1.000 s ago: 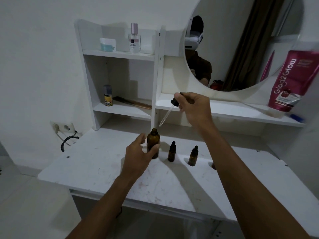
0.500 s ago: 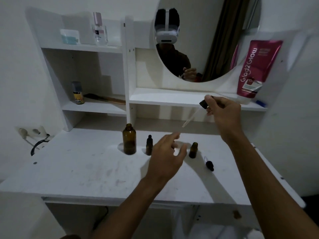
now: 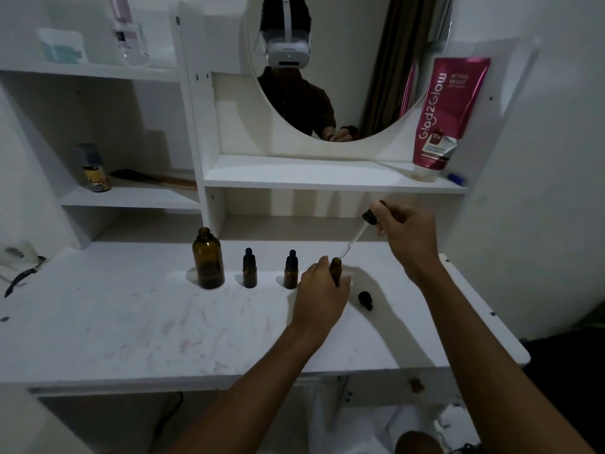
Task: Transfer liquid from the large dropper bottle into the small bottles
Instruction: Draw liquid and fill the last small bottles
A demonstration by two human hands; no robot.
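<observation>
At centre right of the frame, the left grip [image 3: 322, 291] was curled round a small open bottle [image 3: 335, 268] standing on the white desk [image 3: 131, 322]. The right grip [image 3: 406, 234], higher and further right, pinched the black top of a dropper [image 3: 355, 239], whose glass tip slanted down to the bottle's mouth. A loose cap [image 3: 365, 299] lay on the desk just right of the left grip. Left of centre stood the large bottle [image 3: 208, 258], uncapped, with 2 capped bottles [image 3: 249, 268] between it and the left grip.

Dim light; soft shadows; warped edges
</observation>
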